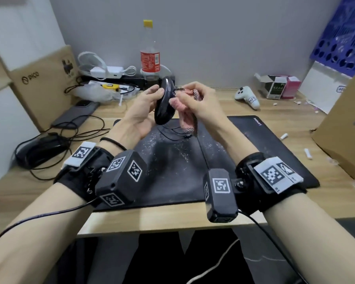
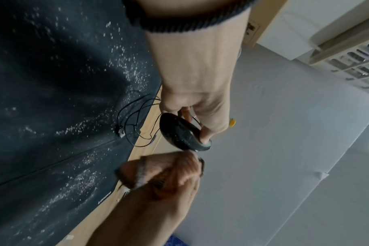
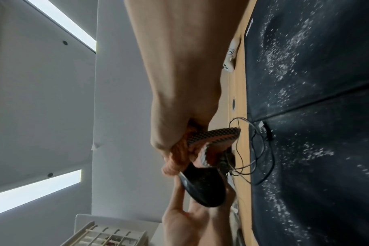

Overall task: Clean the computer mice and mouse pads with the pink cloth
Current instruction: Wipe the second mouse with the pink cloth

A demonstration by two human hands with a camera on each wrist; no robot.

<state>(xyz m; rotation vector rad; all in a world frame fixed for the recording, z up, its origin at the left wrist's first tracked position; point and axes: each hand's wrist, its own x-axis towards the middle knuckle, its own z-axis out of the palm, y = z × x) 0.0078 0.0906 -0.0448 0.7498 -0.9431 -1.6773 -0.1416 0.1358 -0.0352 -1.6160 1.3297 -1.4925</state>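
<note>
Left hand (image 1: pixel 146 107) grips black wired mouse (image 1: pixel 164 101), lifted above black Lenovo mouse pad (image 1: pixel 260 144). Right hand (image 1: pixel 197 101) clenches bunched pink cloth (image 1: pixel 184 117) against mouse. White specks on pad. Second black mouse (image 1: pixel 47 148) left of pad; "PICO" box (image 1: pixel 43 87) behind it. Red-label bottle (image 1: pixel 150 52) beyond pad.
</note>
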